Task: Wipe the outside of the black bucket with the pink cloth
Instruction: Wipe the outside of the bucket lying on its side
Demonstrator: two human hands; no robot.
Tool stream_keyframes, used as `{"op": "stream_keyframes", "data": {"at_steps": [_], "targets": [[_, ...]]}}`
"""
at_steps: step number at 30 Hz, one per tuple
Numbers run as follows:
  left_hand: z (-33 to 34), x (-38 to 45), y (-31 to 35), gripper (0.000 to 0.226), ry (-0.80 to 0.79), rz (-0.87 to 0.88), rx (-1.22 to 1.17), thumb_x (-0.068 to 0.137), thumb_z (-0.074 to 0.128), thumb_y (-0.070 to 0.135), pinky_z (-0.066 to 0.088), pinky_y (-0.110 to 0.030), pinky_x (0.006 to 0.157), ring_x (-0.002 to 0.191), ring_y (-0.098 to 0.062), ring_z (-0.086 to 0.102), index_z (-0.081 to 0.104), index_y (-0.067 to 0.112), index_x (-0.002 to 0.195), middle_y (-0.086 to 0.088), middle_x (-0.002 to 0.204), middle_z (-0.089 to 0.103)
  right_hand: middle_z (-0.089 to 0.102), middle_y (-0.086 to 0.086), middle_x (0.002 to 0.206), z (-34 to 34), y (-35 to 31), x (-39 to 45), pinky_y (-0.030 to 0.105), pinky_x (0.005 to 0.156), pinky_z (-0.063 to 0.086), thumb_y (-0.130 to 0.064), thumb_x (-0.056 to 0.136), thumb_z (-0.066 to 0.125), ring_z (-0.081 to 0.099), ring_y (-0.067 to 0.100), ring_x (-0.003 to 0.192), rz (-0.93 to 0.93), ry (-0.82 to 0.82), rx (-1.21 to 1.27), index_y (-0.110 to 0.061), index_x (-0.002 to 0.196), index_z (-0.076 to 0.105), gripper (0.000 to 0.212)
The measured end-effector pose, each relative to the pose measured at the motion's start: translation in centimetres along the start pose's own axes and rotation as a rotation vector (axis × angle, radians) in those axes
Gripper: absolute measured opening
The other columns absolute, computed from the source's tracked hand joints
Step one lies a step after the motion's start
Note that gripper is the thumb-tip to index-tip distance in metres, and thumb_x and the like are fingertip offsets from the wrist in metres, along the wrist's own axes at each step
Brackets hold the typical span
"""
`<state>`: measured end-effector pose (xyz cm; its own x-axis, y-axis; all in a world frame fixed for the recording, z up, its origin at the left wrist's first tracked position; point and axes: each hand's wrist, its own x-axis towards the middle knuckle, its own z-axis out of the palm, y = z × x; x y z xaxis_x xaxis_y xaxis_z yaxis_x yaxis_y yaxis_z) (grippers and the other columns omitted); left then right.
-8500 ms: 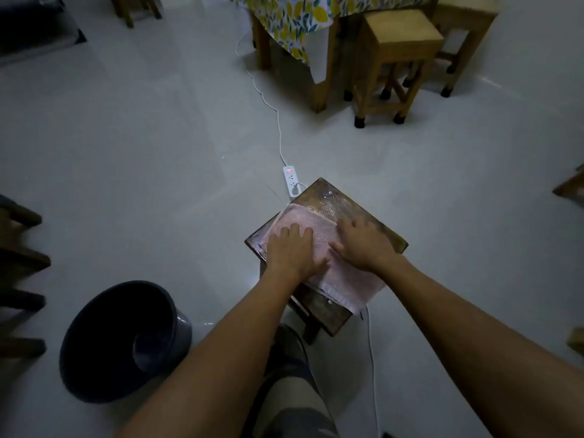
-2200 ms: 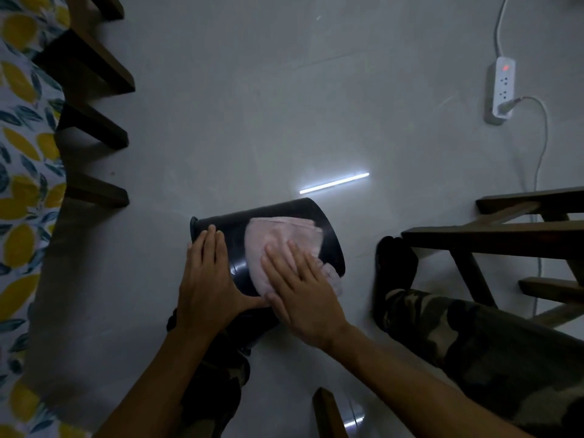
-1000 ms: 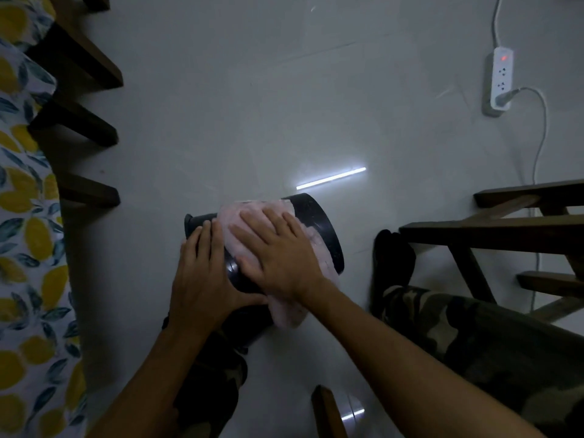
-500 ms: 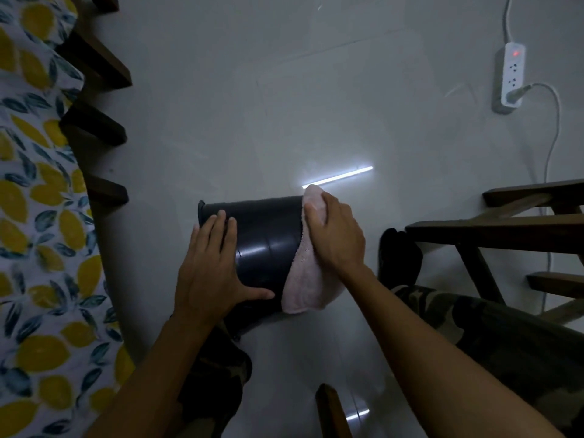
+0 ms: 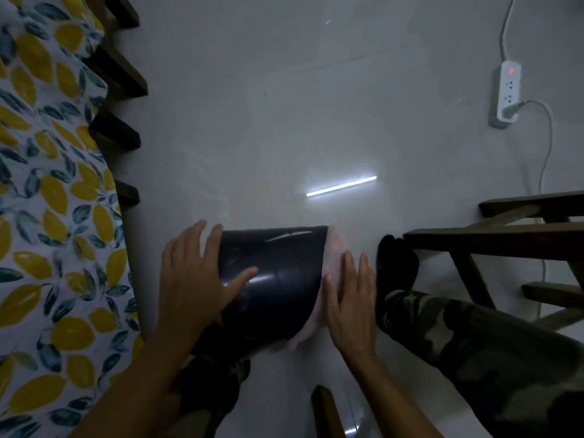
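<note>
At lower centre of the frame we saw the black bucket (image 5: 271, 279) on its side, our left hand (image 5: 192, 279) flat and open on it; our right hand (image 5: 350, 298), fingers straight, pressed the pink cloth (image 5: 331, 279) against its right end.
</note>
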<state>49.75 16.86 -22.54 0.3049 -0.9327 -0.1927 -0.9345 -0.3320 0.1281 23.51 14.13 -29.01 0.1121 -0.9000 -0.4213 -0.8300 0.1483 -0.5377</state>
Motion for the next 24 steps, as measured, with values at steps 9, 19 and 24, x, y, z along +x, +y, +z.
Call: {"op": "stream_keyframes", "data": {"at_steps": [9, 19, 24], "targets": [[3.0, 3.9, 4.1, 0.094, -0.4, -0.561, -0.487, 0.086, 0.076, 0.047, 0.041, -0.049, 0.112, 0.135, -0.039, 0.048, 0.025, 0.01, 0.157, -0.021, 0.151, 0.047, 0.055, -0.02, 0.147, 0.8, 1.9, -0.1, -0.001, 0.1, 0.028, -0.053, 0.109, 0.04, 0.044, -0.003, 0.135, 0.205, -0.003, 0.318, -0.047, 0.151, 0.042, 0.043], [2.1, -2.0, 5.3, 0.134, -0.376, -0.391, -0.209, 0.048, 0.054, 0.1, 0.017, -0.066, 0.119, 0.154, -0.037, 0.002, 0.023, 0.031, 0.158, -0.009, 0.17, -0.007, 0.059, -0.003, 0.148, -2.4, -1.0, 1.9, 0.032, 0.114, 0.041, -0.045, 0.112, 0.031, 0.051, 0.017, 0.14, 0.224, 0.134, 0.366, -0.025, 0.15, 0.052, 0.047], [2.2, -2.6, 4.8, 0.145, -0.41, -0.312, -0.172, 0.045, 0.07, 0.092, 0.033, -0.058, 0.115, 0.154, -0.037, -0.006, 0.015, 0.026, 0.162, -0.014, 0.169, -0.012, 0.054, -0.011, 0.149, -5.8, -4.8, -0.7, 0.01, 0.108, 0.037, -0.05, 0.108, 0.03, 0.043, 0.0, 0.137, 0.113, 0.13, 0.372, -0.027, 0.156, 0.044, 0.056]]}}
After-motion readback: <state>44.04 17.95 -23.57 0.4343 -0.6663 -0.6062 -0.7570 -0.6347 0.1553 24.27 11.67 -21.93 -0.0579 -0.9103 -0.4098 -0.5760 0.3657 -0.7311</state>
